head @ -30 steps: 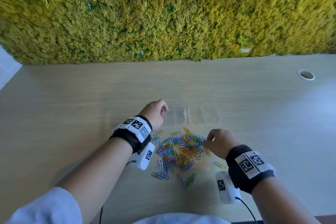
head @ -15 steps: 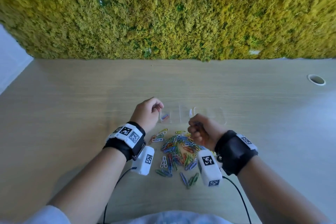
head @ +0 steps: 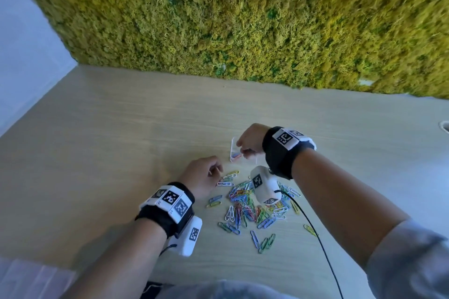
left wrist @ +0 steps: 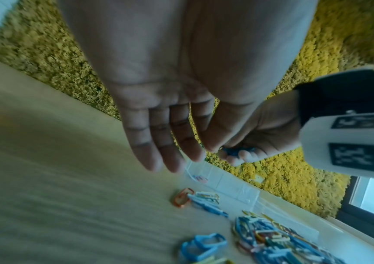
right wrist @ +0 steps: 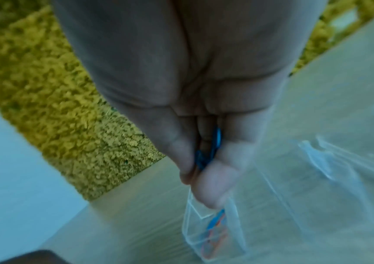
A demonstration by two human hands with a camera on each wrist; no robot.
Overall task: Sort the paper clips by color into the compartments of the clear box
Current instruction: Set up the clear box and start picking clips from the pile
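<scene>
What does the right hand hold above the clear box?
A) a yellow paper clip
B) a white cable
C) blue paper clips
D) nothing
C: the right hand pinches blue paper clips between thumb and fingers, just above the clear box; the left wrist view shows the same blue in that hand.

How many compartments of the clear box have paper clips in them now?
1: the leftmost compartment, by the right hand; that hand hides part of the clear box.
</scene>
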